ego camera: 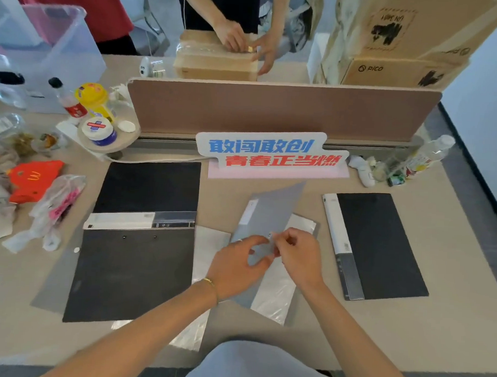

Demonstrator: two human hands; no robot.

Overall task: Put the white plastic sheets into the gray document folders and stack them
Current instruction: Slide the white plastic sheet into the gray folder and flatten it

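A light gray folder [272,209] lies half open in the middle of the table, its cover raised and tilted. A white plastic sheet [277,292] lies inside it and sticks out below. My left hand [238,262] and my right hand [298,253] meet over the folder's lower part, fingers pinching the edge of the cover or the sheet; which one I cannot tell. An open dark folder [132,268] lies to the left, with another white sheet [198,323] under its right edge. A closed dark folder [381,245] lies at the right.
A brown desk divider [273,109] and a slogan sign [271,152] stand behind the folders. Bottles, jars, a red bag [34,179] and plastic wrappers crowd the left side. A clear bottle [428,156] stands at the right. Another person's hands work on a cardboard box [216,58] beyond the divider.
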